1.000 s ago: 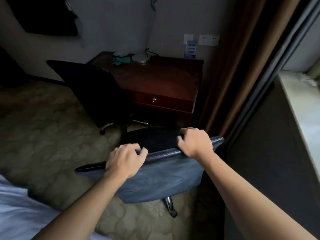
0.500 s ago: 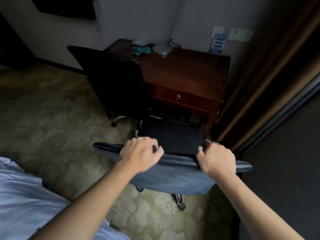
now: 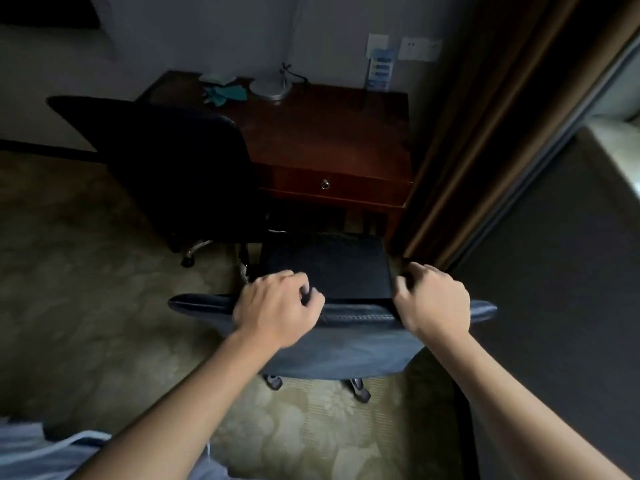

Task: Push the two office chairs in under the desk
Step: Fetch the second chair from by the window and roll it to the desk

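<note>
Patterned carpet (image 3: 86, 289) carries two wheeled chairs (image 3: 346, 348) (image 3: 173, 161); the wooden worktop (image 3: 329, 133) holds a lamp base (image 3: 270, 88) and teal cloth (image 3: 225, 93).

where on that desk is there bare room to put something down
The desk is bare across its middle, front and right, from the drawer edge back toward the blue card. The back left is crowded: the lamp base and a teal cloth. The far chair hides the left front corner.

You've got nothing readable here: the blue card (image 3: 380, 69) standing at the desk's (image 3: 332, 140) back edge shows only blurred pale lines.
</note>
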Available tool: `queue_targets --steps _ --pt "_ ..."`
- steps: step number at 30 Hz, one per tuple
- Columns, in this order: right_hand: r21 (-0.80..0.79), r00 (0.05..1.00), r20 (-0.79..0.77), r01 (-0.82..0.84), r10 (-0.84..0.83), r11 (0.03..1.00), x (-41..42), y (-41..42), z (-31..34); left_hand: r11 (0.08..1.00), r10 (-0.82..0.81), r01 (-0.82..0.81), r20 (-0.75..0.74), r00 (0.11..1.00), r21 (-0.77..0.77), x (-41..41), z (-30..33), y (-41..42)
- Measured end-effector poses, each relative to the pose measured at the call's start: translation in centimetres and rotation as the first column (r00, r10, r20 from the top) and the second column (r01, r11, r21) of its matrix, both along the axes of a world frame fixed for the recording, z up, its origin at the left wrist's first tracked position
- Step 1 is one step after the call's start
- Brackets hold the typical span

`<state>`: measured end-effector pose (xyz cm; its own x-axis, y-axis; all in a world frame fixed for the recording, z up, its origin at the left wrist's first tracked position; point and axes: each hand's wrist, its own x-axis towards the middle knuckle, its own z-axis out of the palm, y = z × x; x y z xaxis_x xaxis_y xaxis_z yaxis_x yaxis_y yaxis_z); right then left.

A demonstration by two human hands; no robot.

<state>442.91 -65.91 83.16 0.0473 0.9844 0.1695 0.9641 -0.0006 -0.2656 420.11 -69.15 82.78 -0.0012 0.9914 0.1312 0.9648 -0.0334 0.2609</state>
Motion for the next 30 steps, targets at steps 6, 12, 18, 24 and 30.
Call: queue_targets --steps 6,12,18,24,30 --pt "0.235 0.989 -0.145 0.051 -0.017 0.971 -1.5 -0.4 -0.1 0.998 -0.029 0.028 0.024 0.999 0.06 -0.5 0.4 1.5" --pt "0.292 0.986 -0.159 0.09 -0.045 0.952 -1.6 1.7 -0.1 0.992 -0.06 0.054 0.051 0.997 0.113 -0.5 0.7 3.6" --pt "0.285 0.992 -0.126 0.062 -0.027 0.957 -1.7 3.4 0.3 0.99 -0.062 0.059 0.018 0.998 0.127 -0.6 1.0 5.2" --pt "0.253 0.994 -0.104 0.04 -0.014 0.967 -2.0 2.6 0.3 0.99 -0.069 0.066 0.018 0.997 0.122 -0.9 1.2 4.2" --pt "0.205 0.997 -0.079 0.04 -0.024 0.978 -2.0 -1.5 -0.2 0.989 -0.069 0.069 -0.003 0.998 0.128 -0.9 0.3 0.2"
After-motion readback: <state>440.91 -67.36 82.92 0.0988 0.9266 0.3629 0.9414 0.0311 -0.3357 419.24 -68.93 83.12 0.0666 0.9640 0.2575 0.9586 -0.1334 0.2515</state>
